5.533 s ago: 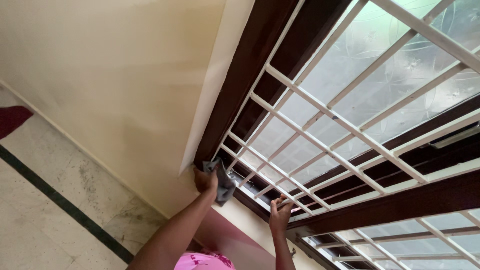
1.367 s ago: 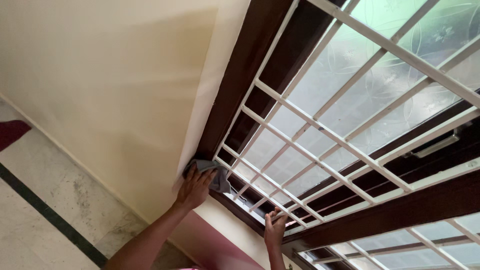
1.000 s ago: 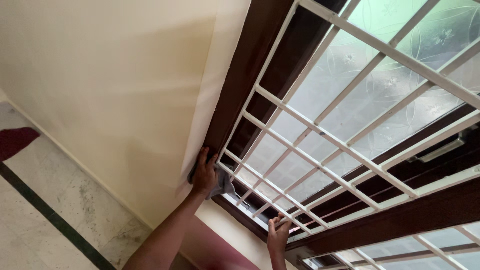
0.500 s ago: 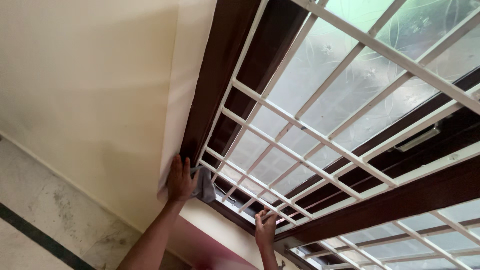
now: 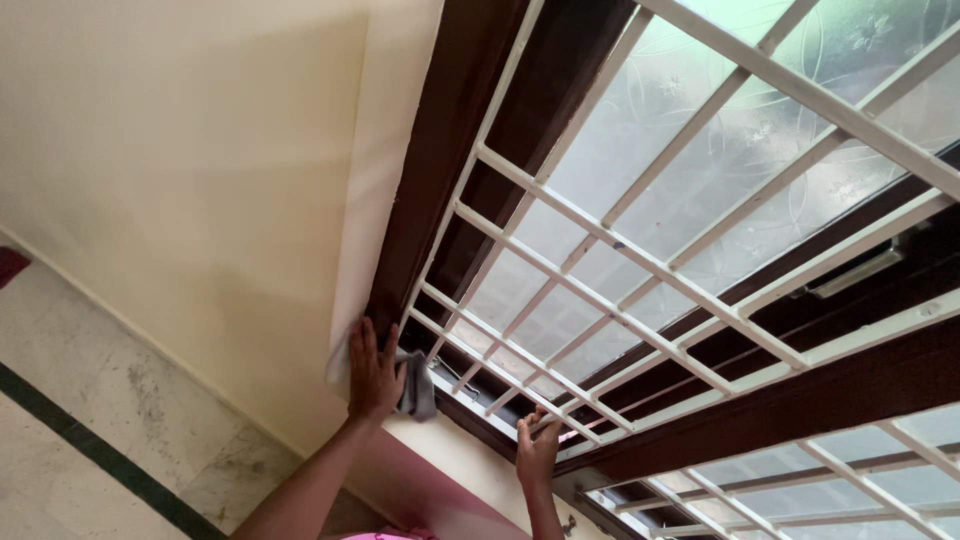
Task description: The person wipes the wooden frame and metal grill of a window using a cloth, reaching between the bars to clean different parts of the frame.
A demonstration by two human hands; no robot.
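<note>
My left hand [image 5: 374, 372] presses a grey cloth [image 5: 416, 382] flat against the lower end of the dark brown wooden window frame [image 5: 440, 160], where it meets the cream wall. Part of the cloth sticks out to the right of my palm. My right hand [image 5: 538, 450] grips a bar of the white metal window grille [image 5: 610, 240] near its bottom edge. Behind the grille is frosted patterned glass [image 5: 700, 130].
The cream wall [image 5: 200, 170] fills the left side. A pale marble floor with a dark stripe [image 5: 90, 450] lies below it. A metal window handle [image 5: 850, 272] sits on the dark frame at the right. A second grille panel [image 5: 820, 480] shows at the lower right.
My left hand with the cloth has slid from the sill corner up onto the side frame and shifted slightly along it. My right hand has kept its hold on the grille bar.
</note>
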